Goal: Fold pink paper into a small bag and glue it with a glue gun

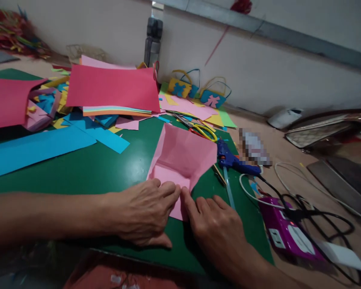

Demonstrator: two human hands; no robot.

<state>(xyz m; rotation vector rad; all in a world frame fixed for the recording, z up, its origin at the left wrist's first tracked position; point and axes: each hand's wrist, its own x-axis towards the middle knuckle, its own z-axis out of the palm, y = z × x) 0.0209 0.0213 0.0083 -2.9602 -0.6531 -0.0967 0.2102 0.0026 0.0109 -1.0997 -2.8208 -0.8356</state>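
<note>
- Pink paper (185,150): matte, creased, folded boxlike; on glossy green board (117,172), right of its centre.
- Left hand (147,210), right hand (218,224): fingers bent, tips on paper; cannot tell if gripping.
- Glue gun (224,154): blue plastic, board's right edge.

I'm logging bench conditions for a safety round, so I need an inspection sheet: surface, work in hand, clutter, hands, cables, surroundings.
Surface: green tabletop, partly covered with paper.
Work in hand: folded pink paper, far side raised.
Clutter: red sheet atop a stack, blue strip, scissors; blue glue gun near the right edge.
Hands: left hand and right hand both touch the pink paper.
Cables: black cable looped beside the purple socket box; white cable crosses the tabletop's edge.
Surroundings: pale wall behind.
</note>
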